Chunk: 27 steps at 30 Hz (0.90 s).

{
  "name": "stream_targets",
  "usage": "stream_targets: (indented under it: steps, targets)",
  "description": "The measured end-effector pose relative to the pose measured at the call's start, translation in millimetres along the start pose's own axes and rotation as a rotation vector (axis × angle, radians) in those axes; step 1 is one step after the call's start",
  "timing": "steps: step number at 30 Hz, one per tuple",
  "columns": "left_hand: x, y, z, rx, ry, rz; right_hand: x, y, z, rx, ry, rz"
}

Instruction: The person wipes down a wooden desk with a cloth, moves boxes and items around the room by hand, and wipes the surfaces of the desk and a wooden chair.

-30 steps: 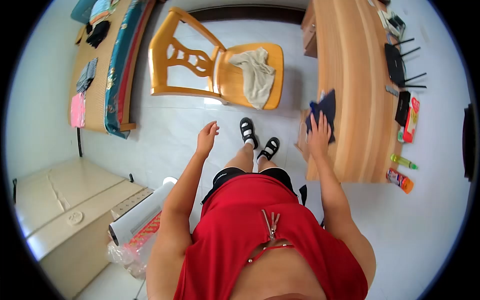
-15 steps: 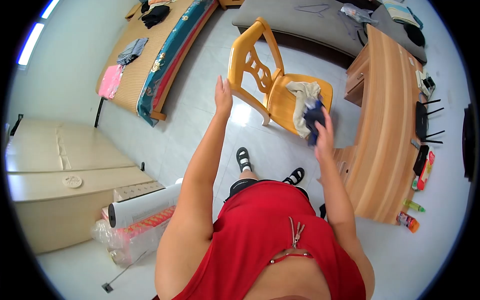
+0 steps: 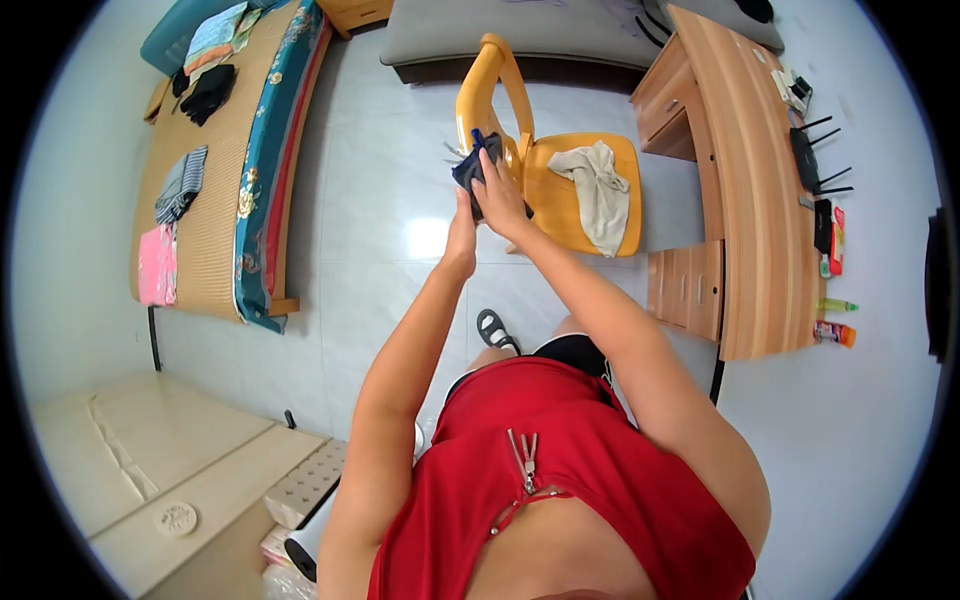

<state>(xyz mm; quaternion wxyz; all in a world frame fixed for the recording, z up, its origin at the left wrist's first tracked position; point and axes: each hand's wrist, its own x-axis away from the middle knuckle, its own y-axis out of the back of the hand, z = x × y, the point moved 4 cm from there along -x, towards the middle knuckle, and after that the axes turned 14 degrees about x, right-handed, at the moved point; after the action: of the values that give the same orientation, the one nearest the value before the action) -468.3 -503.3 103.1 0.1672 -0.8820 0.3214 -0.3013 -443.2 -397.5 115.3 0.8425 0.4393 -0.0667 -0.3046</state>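
A dark navy-and-grey cloth (image 3: 480, 172) is bunched between my two hands, in front of the backrest of a yellow wooden chair (image 3: 563, 216). My right hand (image 3: 503, 205) lies over it with fingers pressed against the fabric. My left hand (image 3: 460, 236) supports its lower left edge, palm turned inward and fingers pointing up. What kind of garment it is, I cannot make out. On the chair seat rests a crumpled beige cloth (image 3: 605, 200), apart from both hands.
At left stands a bed (image 3: 222, 205) with a striped garment (image 3: 182, 184), a pink cloth (image 3: 158, 262) and dark clothing (image 3: 209, 95). A wooden desk (image 3: 765, 230) with a router (image 3: 805, 160) and bottles is at right. A grey sofa (image 3: 560, 40) stands behind the chair.
My right hand has carried the dark cloth left, away from the chair seat, to meet my left hand. The beige cloth stays on the seat. My view has turned and shifted.
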Motion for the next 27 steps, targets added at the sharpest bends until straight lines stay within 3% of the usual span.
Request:
stream_targets:
  steps: [3, 8, 11, 16, 20, 23, 27]
  targets:
    - [0.3, -2.1, 0.2, -0.065, 0.050, -0.049, -46.5, -21.9, 5.7, 0.150, -0.019, -0.096]
    - [18.7, -24.8, -30.8, -0.280, 0.117, 0.136, -110.3, -21.6, 22.7, 0.261, -0.065, -0.234]
    - [0.7, 1.2, -14.4, -0.285, 0.174, 0.258, -151.4, -22.3, 25.7, 0.324, -0.114, -0.247]
    - [-15.5, 22.6, -42.7, -0.472, 0.352, 0.318, -231.1, -25.8, -15.8, 0.059, -0.534, -0.334]
    - [-75.8, 43.0, -102.6, -0.604, 0.181, 0.148, -256.8, -22.3, -45.6, -0.205, -0.763, -0.264]
    - [-148.6, 44.0, -148.3, -0.666, 0.003, 0.090, -261.3, -36.0, -69.0, -0.352, -0.725, -0.348]
    - [-214.0, -19.0, -203.4, -0.750, -0.199, 0.209, -224.6, -50.9, -75.9, -0.571, -0.630, -0.373]
